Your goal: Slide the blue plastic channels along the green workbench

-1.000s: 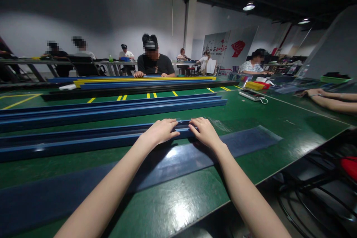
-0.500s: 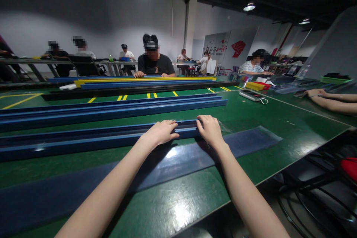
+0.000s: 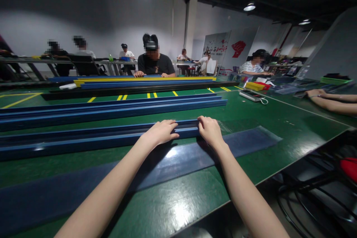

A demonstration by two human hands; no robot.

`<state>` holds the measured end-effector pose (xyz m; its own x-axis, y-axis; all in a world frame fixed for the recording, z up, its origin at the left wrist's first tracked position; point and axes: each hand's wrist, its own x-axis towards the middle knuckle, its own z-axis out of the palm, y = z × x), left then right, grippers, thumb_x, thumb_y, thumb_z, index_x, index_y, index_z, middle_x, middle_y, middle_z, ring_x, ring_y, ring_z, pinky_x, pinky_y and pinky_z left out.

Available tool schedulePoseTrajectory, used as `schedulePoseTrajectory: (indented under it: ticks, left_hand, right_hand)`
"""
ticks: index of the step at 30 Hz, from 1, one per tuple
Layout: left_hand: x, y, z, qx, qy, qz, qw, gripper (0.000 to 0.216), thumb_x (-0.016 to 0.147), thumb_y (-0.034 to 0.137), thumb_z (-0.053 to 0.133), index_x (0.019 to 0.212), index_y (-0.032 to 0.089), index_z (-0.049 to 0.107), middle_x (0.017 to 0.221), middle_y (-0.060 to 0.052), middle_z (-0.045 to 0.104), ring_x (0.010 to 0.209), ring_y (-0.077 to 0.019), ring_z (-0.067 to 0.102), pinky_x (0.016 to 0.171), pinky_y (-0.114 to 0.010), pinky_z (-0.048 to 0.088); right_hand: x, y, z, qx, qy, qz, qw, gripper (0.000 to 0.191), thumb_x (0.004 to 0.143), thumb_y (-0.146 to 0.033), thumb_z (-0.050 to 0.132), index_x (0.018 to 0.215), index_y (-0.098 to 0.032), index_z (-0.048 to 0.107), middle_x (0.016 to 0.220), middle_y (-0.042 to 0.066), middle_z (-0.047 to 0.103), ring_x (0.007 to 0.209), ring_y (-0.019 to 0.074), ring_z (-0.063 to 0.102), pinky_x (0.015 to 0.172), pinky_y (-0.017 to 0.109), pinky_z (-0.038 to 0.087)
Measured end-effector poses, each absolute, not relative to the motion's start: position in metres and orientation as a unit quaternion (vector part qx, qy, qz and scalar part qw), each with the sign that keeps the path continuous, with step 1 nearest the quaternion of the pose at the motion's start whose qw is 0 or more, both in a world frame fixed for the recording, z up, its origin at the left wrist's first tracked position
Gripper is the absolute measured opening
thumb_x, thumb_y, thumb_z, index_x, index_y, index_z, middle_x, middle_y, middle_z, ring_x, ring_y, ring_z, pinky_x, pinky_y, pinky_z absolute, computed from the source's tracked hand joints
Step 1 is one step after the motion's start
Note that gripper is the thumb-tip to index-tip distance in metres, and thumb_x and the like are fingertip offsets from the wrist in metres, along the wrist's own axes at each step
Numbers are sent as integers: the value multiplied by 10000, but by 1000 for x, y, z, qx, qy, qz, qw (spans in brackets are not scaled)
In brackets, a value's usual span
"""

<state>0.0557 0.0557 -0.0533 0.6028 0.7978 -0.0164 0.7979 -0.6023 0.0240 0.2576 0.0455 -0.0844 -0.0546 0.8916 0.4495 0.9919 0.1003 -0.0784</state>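
A long blue channel strip (image 3: 92, 139) lies across the green table (image 3: 178, 208), running from the left edge to my hands. My left hand (image 3: 162, 131) is closed over it a little short of its right end, thumb on the near side and fingers over the top. At the right end, my right hand (image 3: 209, 128) grips the strip with fingers curled over the tip. Under my forearms lies a flat translucent plastic strip (image 3: 251, 142). Another pair of blue channel strips (image 3: 167, 108) rests just beyond.
Farther back lie a yellow strip (image 3: 145, 79) and a black strip (image 3: 117, 90). A phone-like device (image 3: 250, 95) with a white cord and a yellow tray (image 3: 254, 86) are on the right. A co-worker's hands (image 3: 315, 93) rest at the right; another person sits opposite.
My right hand's fingers have curled in more tightly over the end of the blue channel strip. My left hand stays in the same place.
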Motion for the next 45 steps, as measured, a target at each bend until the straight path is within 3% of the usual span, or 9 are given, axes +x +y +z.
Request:
schedulePoseTrajectory:
  ticks: [33, 41, 45]
  left_hand:
    - [55, 54, -50, 892, 451, -18, 17, 482, 834, 434, 413, 1264, 214, 407, 1368, -74, 370, 1203, -241, 387, 936, -374, 360]
    - [54, 51, -45, 878, 478, 8, 1, 561, 837, 488, 388, 1310, 192, 329, 1257, -95, 483, 1095, -259, 483, 861, -351, 389]
    - [54, 49, -43, 866, 499, 0, -15, 526, 843, 532, 338, 1228, 190, 443, 1192, -96, 526, 1049, -275, 511, 824, -362, 401]
  right_hand:
    - [263, 46, -85, -651, -724, -110, 198, 260, 815, -161, 375, 960, -182, 590, 922, 59, 646, 877, 181, 550, 770, 273, 330]
    - [270, 46, -82, -665, -715, -104, 189, 268, 814, -158, 377, 978, -179, 588, 967, 70, 642, 913, 188, 541, 780, 277, 325]
    - [269, 46, -81, -658, -725, -93, 181, 270, 818, -160, 376, 986, -181, 586, 971, 73, 642, 913, 186, 539, 791, 279, 320]
